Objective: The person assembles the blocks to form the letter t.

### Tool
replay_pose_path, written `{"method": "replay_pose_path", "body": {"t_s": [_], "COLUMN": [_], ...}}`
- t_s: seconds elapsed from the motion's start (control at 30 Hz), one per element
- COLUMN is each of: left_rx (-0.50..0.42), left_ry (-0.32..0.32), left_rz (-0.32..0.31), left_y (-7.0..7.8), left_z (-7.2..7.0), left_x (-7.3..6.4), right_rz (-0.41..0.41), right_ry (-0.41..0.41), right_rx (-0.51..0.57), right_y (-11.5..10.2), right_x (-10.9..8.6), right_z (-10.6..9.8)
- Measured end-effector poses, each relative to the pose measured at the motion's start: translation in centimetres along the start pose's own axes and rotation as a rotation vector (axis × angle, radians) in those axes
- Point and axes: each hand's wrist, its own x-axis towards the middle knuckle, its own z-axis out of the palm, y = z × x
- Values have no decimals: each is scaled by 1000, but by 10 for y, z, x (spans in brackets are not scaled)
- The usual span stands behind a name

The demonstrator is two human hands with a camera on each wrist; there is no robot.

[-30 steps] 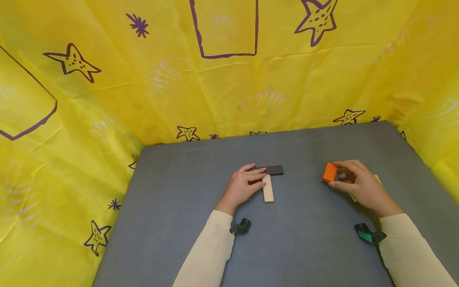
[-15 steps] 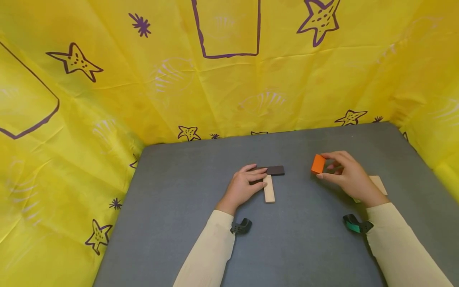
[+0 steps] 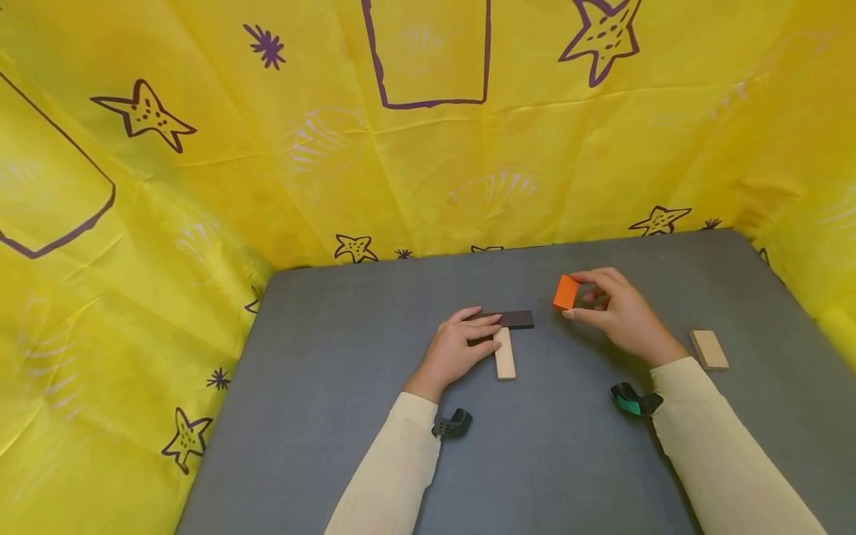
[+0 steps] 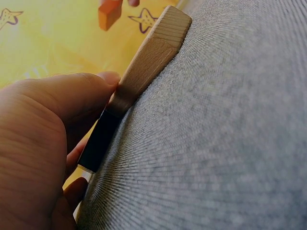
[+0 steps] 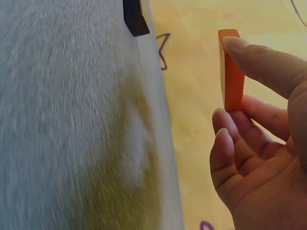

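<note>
My right hand (image 3: 618,308) pinches an orange rectangular block (image 3: 565,292) between thumb and fingertips, raised above the table and tilted. In the right wrist view the thumb lies at one end of the orange block (image 5: 233,76), fingers at the other. My left hand (image 3: 451,353) rests at a dark block (image 3: 518,319) and a light wooden block (image 3: 505,357), which lie flat and meet in a T-like shape. In the left wrist view, the left thumb touches the wooden block (image 4: 148,62) near where it meets the dark block (image 4: 100,141). The left fingers partly hide the dark block.
Another light wooden block (image 3: 709,350) lies to the right, beside the right sleeve. The grey table (image 3: 334,357) is bordered at the back and sides by yellow cloth (image 3: 428,171) with starfish drawings. Each wrist wears a dark strap.
My right hand has carried the orange block leftward and up the view, towards the dark block. The wooden block at the right has come out from behind it. My left hand stays put.
</note>
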Motion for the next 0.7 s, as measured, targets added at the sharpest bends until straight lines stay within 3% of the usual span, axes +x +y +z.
{"method": "replay_pose_path", "body": {"t_s": [0.7], "left_rx": [18], "left_ry": [-6], "left_rz": [-26], "left_y": [0], "left_z": [0], "left_x": [1], "right_rz": [85], "right_ry": [-73], "right_rx": [48], "right_y": [10], "right_x": [40], "right_z": [47]}}
